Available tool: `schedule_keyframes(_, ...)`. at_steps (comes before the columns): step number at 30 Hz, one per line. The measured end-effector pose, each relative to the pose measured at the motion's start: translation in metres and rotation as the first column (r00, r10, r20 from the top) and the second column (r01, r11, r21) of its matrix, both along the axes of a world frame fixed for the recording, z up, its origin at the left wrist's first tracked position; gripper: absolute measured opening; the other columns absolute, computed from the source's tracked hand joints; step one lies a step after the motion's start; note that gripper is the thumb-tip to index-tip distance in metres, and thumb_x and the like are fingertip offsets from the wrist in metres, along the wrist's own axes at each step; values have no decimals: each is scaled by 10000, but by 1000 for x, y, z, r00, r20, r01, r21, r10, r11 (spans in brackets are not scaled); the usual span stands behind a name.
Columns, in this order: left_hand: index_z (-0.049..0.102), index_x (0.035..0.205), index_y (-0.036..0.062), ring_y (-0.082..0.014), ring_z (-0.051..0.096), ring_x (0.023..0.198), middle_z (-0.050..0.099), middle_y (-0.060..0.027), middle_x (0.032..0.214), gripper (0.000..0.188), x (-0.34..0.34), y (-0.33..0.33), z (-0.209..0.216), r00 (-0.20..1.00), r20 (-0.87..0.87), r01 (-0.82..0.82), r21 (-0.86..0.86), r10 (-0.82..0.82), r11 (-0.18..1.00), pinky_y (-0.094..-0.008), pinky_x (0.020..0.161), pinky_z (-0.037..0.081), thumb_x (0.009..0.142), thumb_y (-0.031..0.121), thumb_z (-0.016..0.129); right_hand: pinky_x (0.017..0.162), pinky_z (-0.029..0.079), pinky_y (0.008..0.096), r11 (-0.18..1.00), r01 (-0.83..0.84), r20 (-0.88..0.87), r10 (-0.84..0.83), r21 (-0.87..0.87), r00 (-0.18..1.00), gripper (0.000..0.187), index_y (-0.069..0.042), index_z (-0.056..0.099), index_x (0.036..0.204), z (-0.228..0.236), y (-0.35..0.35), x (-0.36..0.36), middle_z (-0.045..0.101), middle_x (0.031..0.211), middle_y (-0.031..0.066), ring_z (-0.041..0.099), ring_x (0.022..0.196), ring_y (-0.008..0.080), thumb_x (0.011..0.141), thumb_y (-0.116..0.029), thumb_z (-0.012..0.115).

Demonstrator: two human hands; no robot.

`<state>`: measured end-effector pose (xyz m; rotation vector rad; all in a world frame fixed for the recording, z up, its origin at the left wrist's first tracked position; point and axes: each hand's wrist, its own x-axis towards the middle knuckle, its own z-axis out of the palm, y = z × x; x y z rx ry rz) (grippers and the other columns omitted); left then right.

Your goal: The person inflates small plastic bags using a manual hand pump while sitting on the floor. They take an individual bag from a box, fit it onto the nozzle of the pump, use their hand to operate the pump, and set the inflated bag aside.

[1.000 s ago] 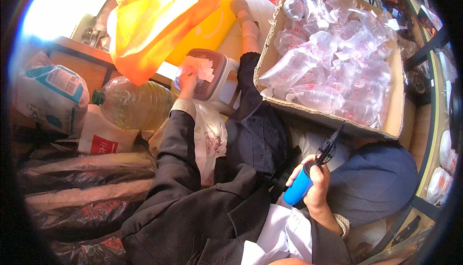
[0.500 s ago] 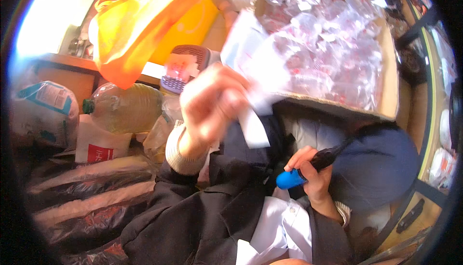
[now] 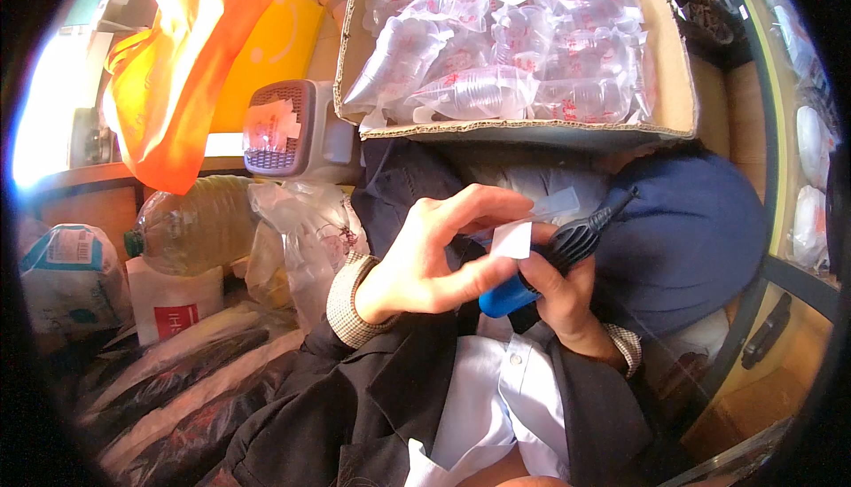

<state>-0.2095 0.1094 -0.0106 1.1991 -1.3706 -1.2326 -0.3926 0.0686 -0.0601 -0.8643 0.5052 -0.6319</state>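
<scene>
My left hand (image 3: 443, 252) is raised over my lap, its thumb and fingers pinched about a small white strip (image 3: 511, 241). Beyond the fingers a clear, filmy strip (image 3: 557, 203) sticks out; whether it is part of the same piece I cannot tell. My right hand (image 3: 567, 296) grips a hand tool with a blue body (image 3: 510, 296) and a ribbed black end (image 3: 576, 241) that tapers to a thin tip, pointing up and right. The white strip lies close against the tool and the right thumb, and partly hides the tool.
An open cardboard box (image 3: 523, 132) full of clear plastic-wrapped pieces stands ahead. To the left are an orange bag (image 3: 186, 79), a purple-grey container (image 3: 301, 132), a large clear bottle (image 3: 195, 225) and plastic-wrapped bundles (image 3: 186, 363). A rounded dark-blue object (image 3: 683, 239) sits to the right, beside a shelf frame (image 3: 771, 132).
My left hand has come down and right from near the box, bringing the white strip to the tool in my right hand. The view has shifted, so the box appears farther left and higher.
</scene>
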Motion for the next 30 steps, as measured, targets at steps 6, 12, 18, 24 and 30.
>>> schedule_keyframes(6, 572, 1045, -5, -135, 666, 688, 674, -111, 774, 163, -10, 2, -25, 952, 118, -272, -91, 281, 958, -241, 608, 505, 897, 56, 600, 789, 495, 288, 1000, 12, 38, -12, -1, 999, 303, 50, 581, 1172, -2, 0, 3, 636, 1066, 143, 621, 866, 163, 907, -89, 540)
schedule_keyframes(12, 645, 843, -3, -169, 662, 717, 681, -114, 800, 72, -19, -2, -29, 912, 117, -380, -113, 392, 918, -265, 645, 511, 871, 60, 624, 704, 489, 284, 999, -8, 50, 7, 34, 999, 371, 45, 597, 1114, -8, -1, 2, 655, 973, 152, 620, 783, 173, 928, -274, 561)
schedule_keyframes(18, 690, 794, 49, -179, 639, 732, 655, -80, 786, 157, -16, -11, -28, 928, 126, -291, -341, 350, 894, -271, 652, 503, 670, 31, 784, 635, 499, 328, 977, 23, 46, -34, 213, 998, 592, 25, 583, 988, -7, -1, 1, 622, 768, 163, 621, 703, 233, 890, -554, 506)
schedule_keyframes(24, 666, 748, 41, -181, 607, 712, 620, -65, 772, 170, -15, -11, -31, 942, 146, -237, -347, 302, 907, -270, 627, 484, 653, 51, 807, 618, 502, 279, 962, 64, -26, -59, 264, 998, 301, 16, 610, 938, -6, -3, 2, 648, 809, 126, 628, 682, 184, 863, -276, 621)
schedule_keyframes(30, 649, 840, 11, -142, 603, 703, 614, -70, 769, 103, -23, -7, -27, 847, 193, -457, -212, 496, 863, -246, 623, 473, 778, 45, 724, 647, 509, 264, 960, 201, -66, -192, 193, 979, 159, 8, 636, 916, -3, 0, 5, 666, 820, 95, 633, 703, 155, 843, -131, 660)
